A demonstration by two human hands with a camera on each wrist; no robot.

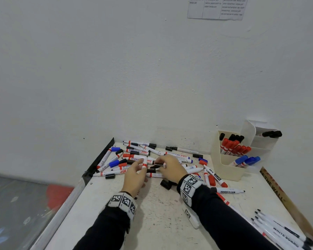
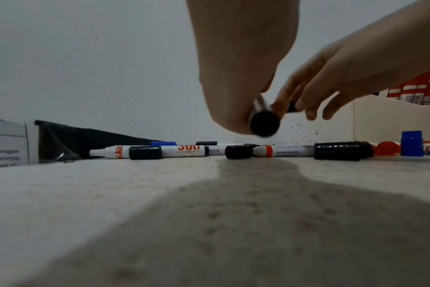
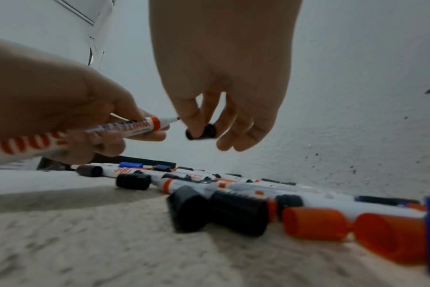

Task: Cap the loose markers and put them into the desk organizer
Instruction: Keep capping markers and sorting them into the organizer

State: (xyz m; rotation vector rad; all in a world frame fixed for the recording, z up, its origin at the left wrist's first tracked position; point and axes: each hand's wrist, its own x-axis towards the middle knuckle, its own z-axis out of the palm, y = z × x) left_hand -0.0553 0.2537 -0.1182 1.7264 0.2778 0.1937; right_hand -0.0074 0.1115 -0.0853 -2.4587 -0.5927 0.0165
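My left hand (image 1: 135, 173) grips a white marker (image 3: 125, 129) with an orange band, its bare tip pointing at my right hand. My right hand (image 1: 170, 166) pinches a black cap (image 3: 201, 132) between thumb and fingers, a short gap from the marker's tip. Both hands hover just above a pile of loose markers (image 1: 139, 156) and loose caps on the table (image 1: 152, 213). In the left wrist view the held marker's black end (image 2: 264, 124) faces the camera. The cream desk organizer (image 1: 229, 159) stands at the right with red, black and blue capped markers in it.
Loose black caps (image 1: 165, 184) lie near my right wrist. Several uncapped white markers (image 1: 278, 230) lie at the table's front right. A black-edged board (image 1: 99, 159) borders the table's left side. The wall stands right behind the pile.
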